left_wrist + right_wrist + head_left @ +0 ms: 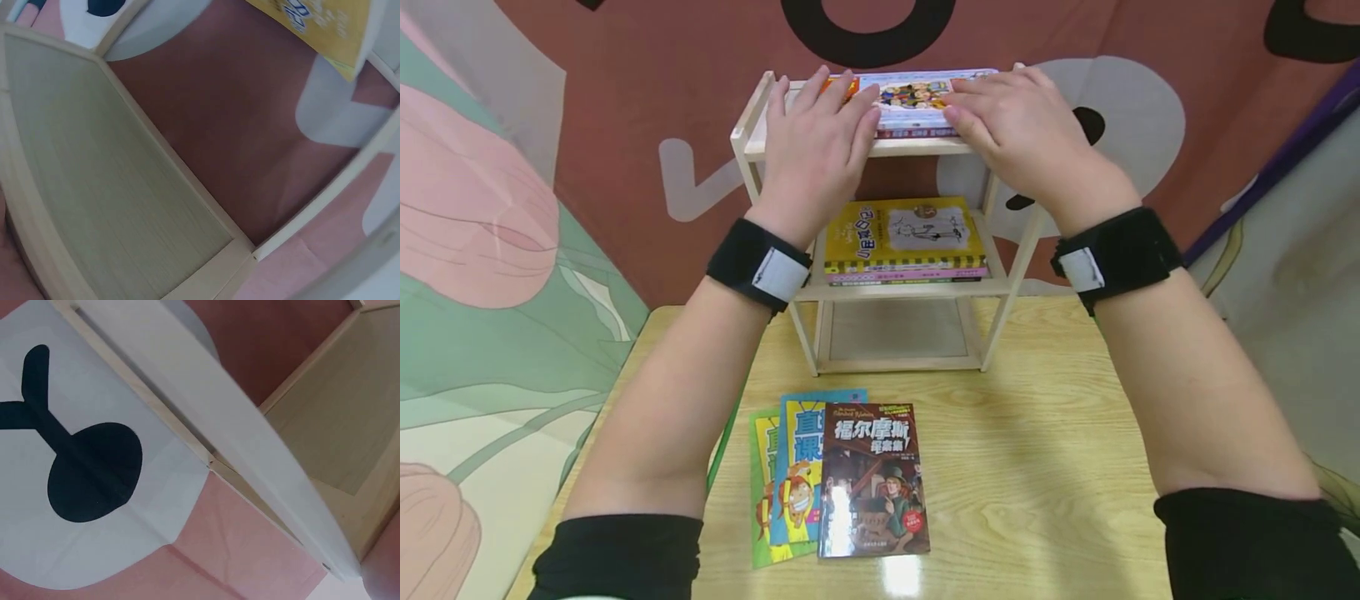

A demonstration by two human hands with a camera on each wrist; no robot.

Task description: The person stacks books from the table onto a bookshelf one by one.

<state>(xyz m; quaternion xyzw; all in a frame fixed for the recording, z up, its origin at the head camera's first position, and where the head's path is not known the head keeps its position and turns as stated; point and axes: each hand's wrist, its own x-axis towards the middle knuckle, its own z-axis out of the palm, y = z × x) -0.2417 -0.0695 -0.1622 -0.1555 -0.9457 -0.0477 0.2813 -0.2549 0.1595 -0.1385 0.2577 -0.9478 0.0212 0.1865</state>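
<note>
A small stack of light-coloured books (913,98) with a cartoon cover lies on the top tier of a pale wooden shelf rack (898,291). My left hand (820,142) rests over the stack's left end, fingers extended forward and thumb near the front edge. Over its right end lies my right hand (1026,129), with fingers reaching onto the cover and thumb by the front edge. Both hands hide parts of the stack. The wrist views show mostly the underside of the rack's panel (112,162) and a side post (250,437), with little of either hand.
On the middle tier sits a stack of books topped by a yellow one (906,229). The bottom tier (898,329) stands on the wood-grain table (1037,467). In front lie a dark book (874,492), a blue book (797,483) and a green book (762,500), overlapping. A patterned cloth (647,75) hangs behind.
</note>
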